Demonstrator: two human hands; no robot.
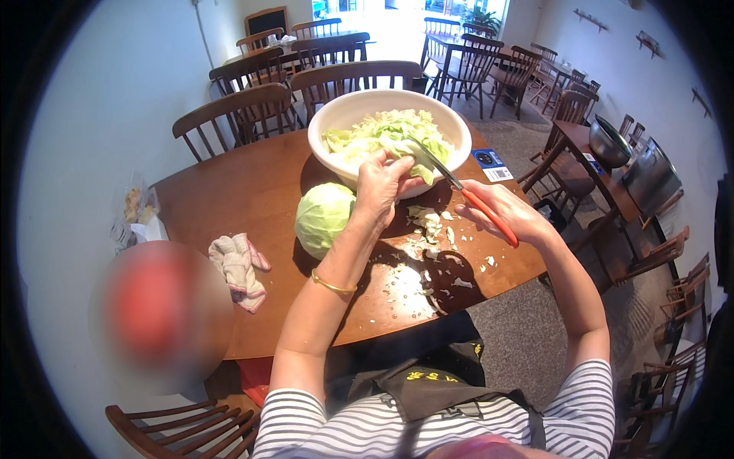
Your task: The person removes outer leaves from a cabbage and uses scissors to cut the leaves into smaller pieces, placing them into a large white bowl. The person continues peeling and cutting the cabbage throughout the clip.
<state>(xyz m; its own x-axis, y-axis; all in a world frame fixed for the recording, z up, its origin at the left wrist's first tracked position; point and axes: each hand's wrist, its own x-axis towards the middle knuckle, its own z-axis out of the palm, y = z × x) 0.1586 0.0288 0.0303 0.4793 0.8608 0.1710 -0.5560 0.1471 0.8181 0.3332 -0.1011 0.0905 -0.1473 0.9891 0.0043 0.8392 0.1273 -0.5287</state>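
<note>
My left hand (383, 181) pinches a piece of cabbage leaf (423, 171) over the near rim of a large white bowl (331, 117). In my right hand (504, 209) is a pair of scissors (487, 213) with red handles. Their dark blades point up and left and meet the leaf beside my left fingers. Cut pale green cabbage (395, 129) lies heaped inside the bowl. A whole round cabbage (324, 218) rests on the wooden table just left of my left forearm, partly behind it.
Cabbage scraps (427, 224) and water drops are scattered over the table (246, 189). A crumpled cloth (239, 267) lies at the left, near plastic bags (135, 206). A blue-and-white printed card (492, 165) sits right of the bowl. Metal pots (651, 178) stand on another table. Wooden chairs (235, 117) surround the far side.
</note>
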